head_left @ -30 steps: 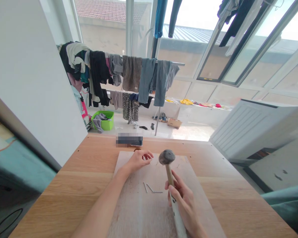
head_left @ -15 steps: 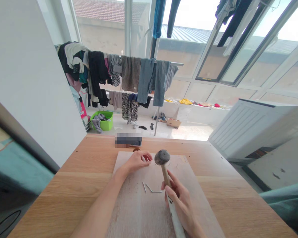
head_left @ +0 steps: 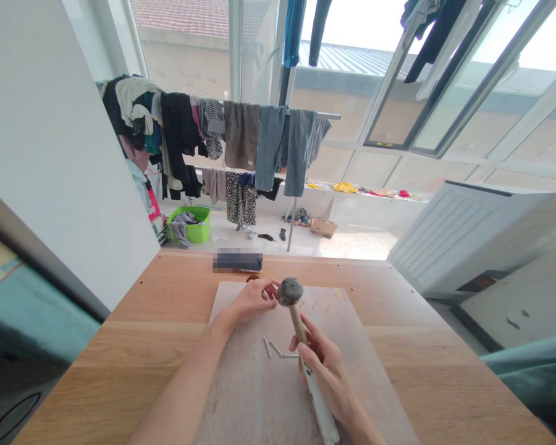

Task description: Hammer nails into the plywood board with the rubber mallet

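Note:
My right hand is wrapped round the handle of a hammer, its dark, rounded head raised toward the far part of a pale wooden board. To the left of that head, my left hand hovers low over the board, thumb and fingers curled into a pinch. The hammer head partly covers those fingertips, so what they hold, if anything, is hidden. Several loose nails lie on the board between my hands. Beyond the right hand, a few thin nails stand in the board.
The board rests on a wooden table. Behind my left hand are a dark flat object with a pixelated surface and a brown round item. Past the table are a laundry rack, a green basket and a white cabinet.
The hammer and my right hand have shifted slightly left, bringing the head closer to my left fingertips. My left hand keeps its pinch in nearly the same place.

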